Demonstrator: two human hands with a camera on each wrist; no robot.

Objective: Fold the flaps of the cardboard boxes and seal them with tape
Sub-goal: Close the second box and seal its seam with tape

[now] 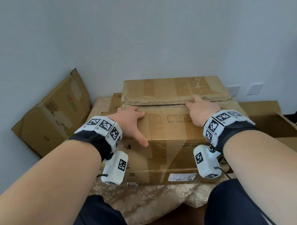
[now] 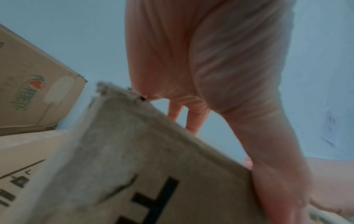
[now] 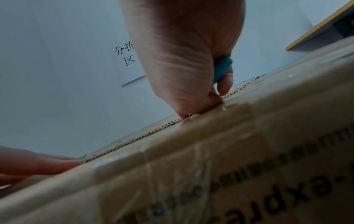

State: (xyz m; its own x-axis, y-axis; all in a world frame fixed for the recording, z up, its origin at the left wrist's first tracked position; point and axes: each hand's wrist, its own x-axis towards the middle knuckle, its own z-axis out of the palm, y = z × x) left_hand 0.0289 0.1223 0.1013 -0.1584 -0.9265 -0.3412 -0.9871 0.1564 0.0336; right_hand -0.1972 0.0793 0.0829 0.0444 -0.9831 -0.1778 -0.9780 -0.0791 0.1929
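Two bare hands lie on top of the cardboard box (image 1: 164, 128), which stands on a beige flowered cloth (image 1: 150, 196) just before the person's knees. The left hand (image 1: 131, 123) rests flat with fingers straight and spread, the thumb over the front edge. The right hand (image 1: 199, 110) presses its fingertips at the seam where the near flap (image 1: 162, 119) meets the far flap (image 1: 174, 88); a small teal thing (image 3: 222, 68) sits between its fingers, so whether this grip is clamped I cannot tell. Both flap edges are ragged, showing corrugated waves. Old clear tape shines on the brown surface. A flattened carton (image 1: 56, 115) marked "SCP" leans on the pale wall at left.
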